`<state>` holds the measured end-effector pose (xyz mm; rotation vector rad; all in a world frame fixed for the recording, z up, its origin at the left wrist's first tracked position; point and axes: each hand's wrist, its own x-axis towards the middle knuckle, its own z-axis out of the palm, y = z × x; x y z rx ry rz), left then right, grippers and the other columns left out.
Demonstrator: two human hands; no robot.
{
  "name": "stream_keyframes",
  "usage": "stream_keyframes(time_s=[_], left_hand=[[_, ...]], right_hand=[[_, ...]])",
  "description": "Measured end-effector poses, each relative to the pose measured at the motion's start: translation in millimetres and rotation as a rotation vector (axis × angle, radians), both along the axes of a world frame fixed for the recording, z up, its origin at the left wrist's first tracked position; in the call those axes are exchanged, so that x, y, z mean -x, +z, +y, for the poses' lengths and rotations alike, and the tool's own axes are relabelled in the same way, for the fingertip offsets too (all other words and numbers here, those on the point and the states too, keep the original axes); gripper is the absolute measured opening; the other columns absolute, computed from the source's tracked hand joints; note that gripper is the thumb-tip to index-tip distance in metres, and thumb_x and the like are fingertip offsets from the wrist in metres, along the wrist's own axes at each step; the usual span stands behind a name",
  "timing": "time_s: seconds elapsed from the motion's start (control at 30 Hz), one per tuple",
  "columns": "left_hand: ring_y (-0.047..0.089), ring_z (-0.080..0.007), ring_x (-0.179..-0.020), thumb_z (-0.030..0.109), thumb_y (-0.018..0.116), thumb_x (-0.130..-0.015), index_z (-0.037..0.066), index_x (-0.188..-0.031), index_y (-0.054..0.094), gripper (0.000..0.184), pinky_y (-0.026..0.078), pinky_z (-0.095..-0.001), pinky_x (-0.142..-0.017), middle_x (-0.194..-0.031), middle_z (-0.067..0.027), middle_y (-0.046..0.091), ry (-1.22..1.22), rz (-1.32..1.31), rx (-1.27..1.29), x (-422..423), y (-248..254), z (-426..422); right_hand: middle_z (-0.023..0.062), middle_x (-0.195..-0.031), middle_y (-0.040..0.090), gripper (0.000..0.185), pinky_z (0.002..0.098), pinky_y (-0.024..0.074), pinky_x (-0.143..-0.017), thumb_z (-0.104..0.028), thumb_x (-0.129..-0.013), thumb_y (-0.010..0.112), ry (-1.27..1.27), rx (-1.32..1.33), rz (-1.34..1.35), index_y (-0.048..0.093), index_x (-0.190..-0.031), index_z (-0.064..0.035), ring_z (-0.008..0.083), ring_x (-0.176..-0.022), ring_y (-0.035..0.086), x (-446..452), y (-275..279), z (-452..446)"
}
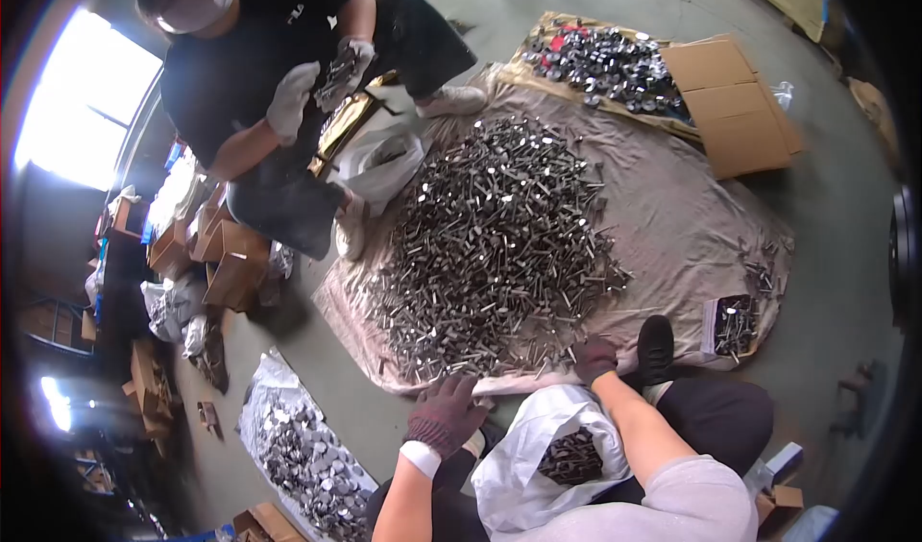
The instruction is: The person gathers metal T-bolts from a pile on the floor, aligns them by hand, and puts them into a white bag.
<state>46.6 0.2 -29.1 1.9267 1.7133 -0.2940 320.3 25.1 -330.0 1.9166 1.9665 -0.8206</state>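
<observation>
On the far left, flat silver metal pieces (312,460) lie on a white plastic sheet (272,369), perhaps kept apart from the main heap. Beyond it, a co-worker's white-gloved hands (290,100) are raised, one holding dark metal pieces (336,78). The person's left hand (447,415), in a dark reddish knitted glove, lies palm down with fingers spread at the near edge of a pale pink cloth (672,225). The heap of slim grey metal pieces (499,225) covers the cloth's left and middle. An open white plastic bag (523,436) sits between the person's legs, probably for easy reach, with metal pieces inside. The right hand (594,358) meets the heap's near edge, fingers curled down; I cannot tell whether they grip anything. A small box of bolt-like pieces (736,326) stands by the cloth's near right corner.
</observation>
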Motion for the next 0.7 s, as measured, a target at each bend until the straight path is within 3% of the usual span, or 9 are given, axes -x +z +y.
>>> stream_keyframes(time_s=[0.03,0.1,0.17,0.23,0.27,0.37,0.7], left_hand=[[0.053,-0.0396,-0.122,0.042,0.062,-0.086,0.014,-0.135,0.052,0.058,0.046,-0.0485,-0.100,-0.133,-0.0148,0.054,-0.046,0.045,-0.033,2.8,-3.8,-0.2],[0.052,-0.0401,-0.124,0.046,0.061,-0.087,0.014,-0.136,0.051,0.059,0.042,-0.0511,-0.102,-0.135,-0.0151,0.054,-0.003,0.014,0.020,-0.5,-1.5,5.6],[0.050,-0.0406,-0.125,0.050,0.060,-0.088,0.014,-0.137,0.051,0.061,0.038,-0.0538,-0.105,-0.136,-0.0155,0.053,0.040,-0.005,0.083,-5.0,-1.4,1.2],[0.050,-0.0405,-0.126,0.050,0.060,-0.087,0.015,-0.137,0.051,0.061,0.038,-0.0537,-0.105,-0.136,-0.0153,0.053,-0.015,0.041,0.066,-4.4,-0.8,3.3],[0.049,-0.0395,-0.127,0.049,0.060,-0.087,0.015,-0.137,0.051,0.061,0.038,-0.0531,-0.105,-0.136,-0.0141,0.053,-0.060,-0.008,0.010,1.5,-10.6,0.3],[0.048,-0.0380,-0.128,0.048,0.060,-0.088,0.015,-0.138,0.050,0.061,0.038,-0.0527,-0.106,-0.136,-0.0135,0.053,0.004,-0.024,0.080,-5.7,-0.6,1.0],[0.049,-0.0367,-0.126,0.046,0.059,-0.088,0.013,-0.136,0.049,0.058,0.039,-0.0515,-0.104,-0.134,-0.0137,0.054,-0.046,0.000,0.053,-11.3,0.4,6.6]], right_hand=[[0.0227,-0.120,0.061,0.028,0.0486,0.0510,-0.089,-0.027,-0.087,0.059,-0.017,-0.088,-0.008,0.068,-0.111,-0.0162,0.0384,-0.112,0.060,4.8,-1.3,-11.4],[0.0218,-0.121,0.060,0.031,0.0552,0.0471,-0.093,-0.024,-0.094,0.050,-0.071,-0.086,0.035,0.063,-0.121,-0.0171,0.0412,-0.114,0.057,8.5,-10.1,-17.2],[0.0212,-0.123,0.059,0.030,0.0537,0.0479,-0.093,-0.022,-0.093,0.051,-0.019,-0.109,-0.094,0.064,-0.120,-0.0160,0.0397,-0.115,0.057,14.9,-7.1,-18.2],[0.0203,-0.126,0.057,0.031,0.0519,0.0489,-0.093,-0.021,-0.092,0.052,-0.127,0.026,-0.022,0.064,-0.120,-0.0154,0.0389,-0.116,0.057,14.7,2.9,-5.2],[0.0197,-0.128,0.056,0.032,0.0492,0.0500,-0.094,-0.019,-0.089,0.056,-0.133,-0.038,0.008,0.066,-0.119,-0.0148,0.0383,-0.117,0.056,11.8,11.3,-9.2],[0.0187,-0.129,0.056,0.035,0.0482,0.0505,-0.094,-0.018,-0.085,0.060,-0.052,0.005,0.034,0.066,-0.119,-0.0156,0.0379,-0.119,0.056,5.0,5.0,-6.4],[0.0167,-0.129,0.056,0.034,0.0507,0.0521,-0.092,-0.019,-0.086,0.062,-0.091,0.068,0.000,0.066,-0.120,-0.0134,0.0387,-0.120,0.056,9.9,28.0,-3.7]])
